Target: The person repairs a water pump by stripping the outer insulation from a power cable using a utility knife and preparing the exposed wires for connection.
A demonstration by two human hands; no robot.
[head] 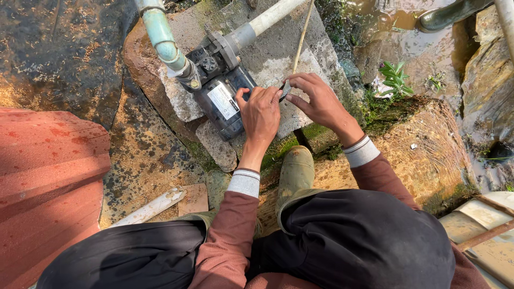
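Looking down past my knees, I see the pump (pixel 222 96), a dark grey block, sitting on a concrete slab (pixel 278 64), with a white rectangular label (pixel 223 100) stuck slantwise on its top face. My left hand (pixel 261 112) rests on the pump's right end, fingers curled down over its edge, holding nothing that I can make out. My right hand (pixel 320 99) is just beside it, thumb and fingers pinched on a small dark piece (pixel 285 89) between the two hands; what it is I cannot tell. A pale green pipe (pixel 160 35) comes down to the pump from the upper left, and a grey-white pipe (pixel 265 20) leaves it toward the top. A thin stick (pixel 302 35) slants across the slab above my right hand. My green boot (pixel 295 171) stands below the slab on rough, sandy stone. To the left lies a red corrugated sheet (pixel 48 171), with a short white pipe (pixel 150 210) and a flat tan block (pixel 194 199) near it. The ground is wet and muddy outdoors, with moss, a small green plant (pixel 396 77) and brown water at the upper right, where another boot (pixel 450 13) shows.
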